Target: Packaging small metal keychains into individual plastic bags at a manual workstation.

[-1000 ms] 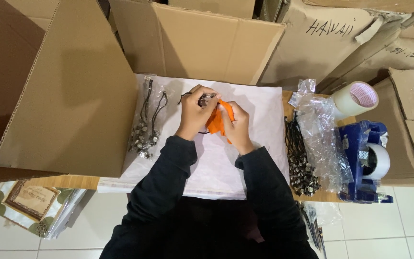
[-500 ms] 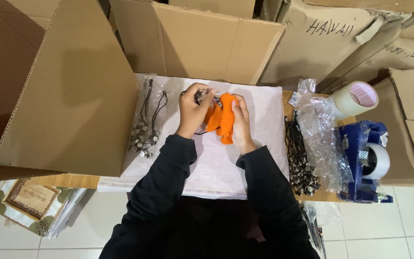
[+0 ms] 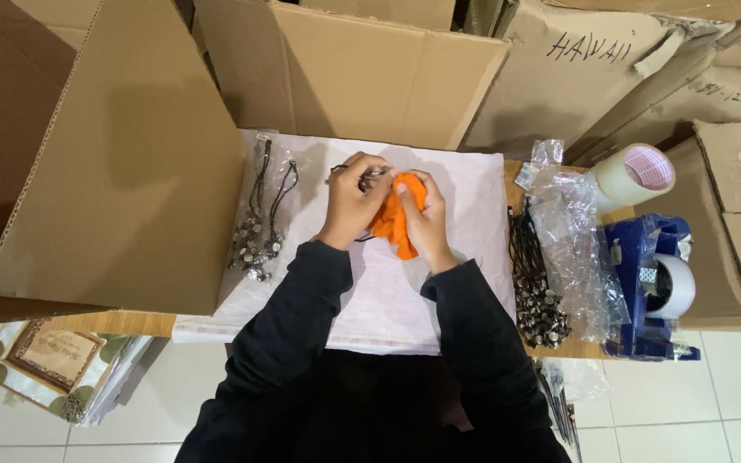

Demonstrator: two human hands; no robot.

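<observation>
Cloth (image 3: 394, 225), orange, now bunches tighter than a moment ago; right hand (image 3: 422, 214) grips it closed, left hand (image 3: 353, 199) pinches a dark metal piece (image 3: 370, 176).

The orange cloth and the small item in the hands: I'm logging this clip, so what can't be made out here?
- Small dark item in the left hand: mostly covered by fingers, head view; its kind cannot be told.
- Orange cloth: partly hidden by the right hand.
- Dark corded pieces at right: too small, partly under clear plastic bags.
- Tape dispenser: its far side is hidden.
</observation>
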